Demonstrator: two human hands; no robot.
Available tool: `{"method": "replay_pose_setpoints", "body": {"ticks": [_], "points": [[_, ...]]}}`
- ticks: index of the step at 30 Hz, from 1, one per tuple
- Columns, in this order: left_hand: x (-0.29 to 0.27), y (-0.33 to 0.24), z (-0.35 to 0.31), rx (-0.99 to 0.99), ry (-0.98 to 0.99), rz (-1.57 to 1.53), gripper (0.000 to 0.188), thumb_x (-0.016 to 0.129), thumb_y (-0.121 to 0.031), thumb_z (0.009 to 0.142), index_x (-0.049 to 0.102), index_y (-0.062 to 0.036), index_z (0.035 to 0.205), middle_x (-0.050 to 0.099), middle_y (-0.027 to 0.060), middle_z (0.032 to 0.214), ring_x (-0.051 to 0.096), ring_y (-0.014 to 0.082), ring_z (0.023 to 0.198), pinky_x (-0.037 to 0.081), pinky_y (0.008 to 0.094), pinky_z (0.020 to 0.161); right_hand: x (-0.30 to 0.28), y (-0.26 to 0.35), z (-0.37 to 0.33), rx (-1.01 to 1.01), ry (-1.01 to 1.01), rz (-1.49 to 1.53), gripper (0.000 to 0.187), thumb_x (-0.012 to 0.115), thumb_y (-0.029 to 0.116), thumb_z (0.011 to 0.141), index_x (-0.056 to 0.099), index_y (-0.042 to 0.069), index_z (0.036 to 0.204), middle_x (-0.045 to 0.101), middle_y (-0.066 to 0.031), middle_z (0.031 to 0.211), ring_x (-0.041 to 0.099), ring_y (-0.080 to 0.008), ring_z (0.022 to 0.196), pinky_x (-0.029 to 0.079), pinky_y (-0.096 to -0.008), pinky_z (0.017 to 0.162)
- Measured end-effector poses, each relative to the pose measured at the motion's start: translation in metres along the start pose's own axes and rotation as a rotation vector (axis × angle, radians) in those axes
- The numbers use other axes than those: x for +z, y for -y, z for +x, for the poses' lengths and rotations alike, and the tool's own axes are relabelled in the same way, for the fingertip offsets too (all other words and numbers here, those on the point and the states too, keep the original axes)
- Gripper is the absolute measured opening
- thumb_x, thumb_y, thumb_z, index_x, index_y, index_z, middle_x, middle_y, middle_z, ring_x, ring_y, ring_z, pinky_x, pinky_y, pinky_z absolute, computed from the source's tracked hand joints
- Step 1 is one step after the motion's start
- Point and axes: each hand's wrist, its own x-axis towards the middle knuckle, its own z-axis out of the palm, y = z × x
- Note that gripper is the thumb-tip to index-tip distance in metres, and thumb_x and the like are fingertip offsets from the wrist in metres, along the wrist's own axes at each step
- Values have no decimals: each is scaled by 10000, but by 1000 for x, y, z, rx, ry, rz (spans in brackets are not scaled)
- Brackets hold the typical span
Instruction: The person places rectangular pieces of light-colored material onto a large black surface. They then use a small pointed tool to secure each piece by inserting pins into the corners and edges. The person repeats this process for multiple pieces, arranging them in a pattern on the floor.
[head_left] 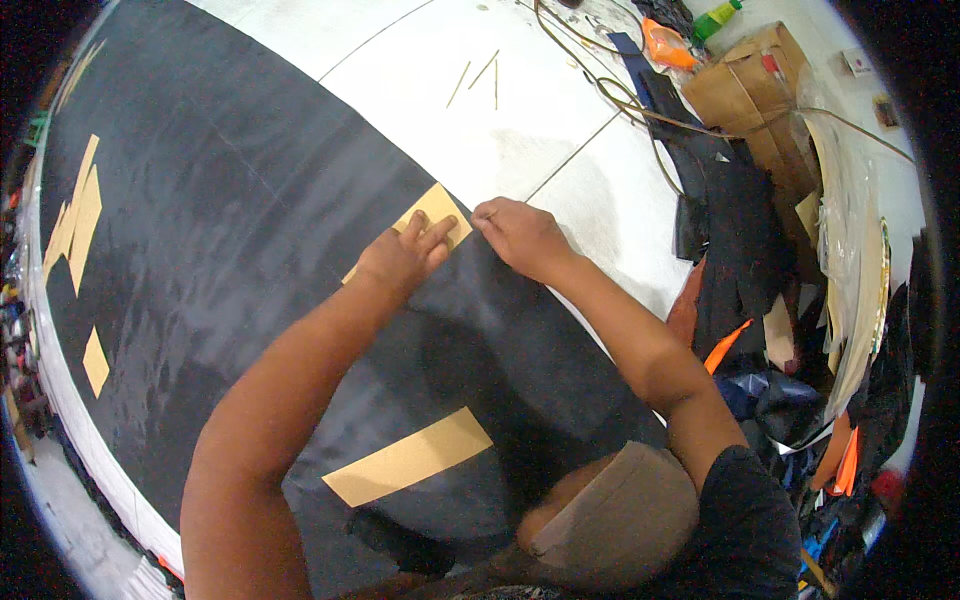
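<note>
A large black sheet (250, 230) lies over the white work surface (410, 110), its edge running diagonally past my hands. Near that edge, a tan cardboard strip (436, 200) rests on the sheet. My left hand (405, 258) presses it down from above with fingers spread, covering its middle. Just beyond the strip's right end, my right hand (517, 238) is closed in a pinch at the sheet's edge; whatever its fingertips hold is hidden. A second tan strip (410, 457) lies flat on the sheet, closer to my body.
More tan pieces (88, 225) lie at the sheet's far left, with a small diamond-shaped one (96, 362) below. On the right are a cardboard box (745, 95), dark scraps (735, 215), clear plastic (845, 240), a looping cable (615, 95) and a green bottle (715, 20).
</note>
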Motion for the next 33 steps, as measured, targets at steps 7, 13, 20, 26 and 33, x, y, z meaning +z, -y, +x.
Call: {"method": "replay_pose_setpoints", "body": {"ticks": [7,13,20,26,33], "points": [[-14,17,-11,50,74,-138,935,874,-154,733,366,-144,1518,207,9,1695,339,303,1509,525,358,1075,25,18,-26,-43,-102,318,236,609,209,1017,711,11,1092,718,-177,1105,698,-350,1008,551,-399,871],[-14,24,-10,92,105,-120,1266,1016,-275,474,342,-140,1537,163,19,1712,306,287,1523,453,353,1154,66,55,-32,-143,34,408,190,649,165,991,706,10,1084,728,-187,1074,702,-380,973,558,-430,836],[-10,26,-10,109,86,-150,1314,1003,-275,439,324,-118,1552,172,64,1711,352,354,1495,496,398,1112,74,63,-29,-157,53,349,213,628,197,1002,705,17,1087,728,-179,1074,695,-382,988,557,-450,853],[-24,23,-8,80,161,-128,1320,1017,-278,454,307,-142,1558,162,31,1710,309,303,1519,467,371,1131,43,25,-18,-31,-79,123,249,594,231,1011,703,17,1077,722,-189,1043,695,-387,958,556,-462,843],[-27,21,-8,65,188,-108,1312,1015,-271,486,281,-141,1565,151,21,1709,288,288,1530,446,343,1140,10,1,-10,108,-209,210,268,602,233,1023,717,-3,1076,742,-172,1046,716,-339,959,556,-404,848]]}}
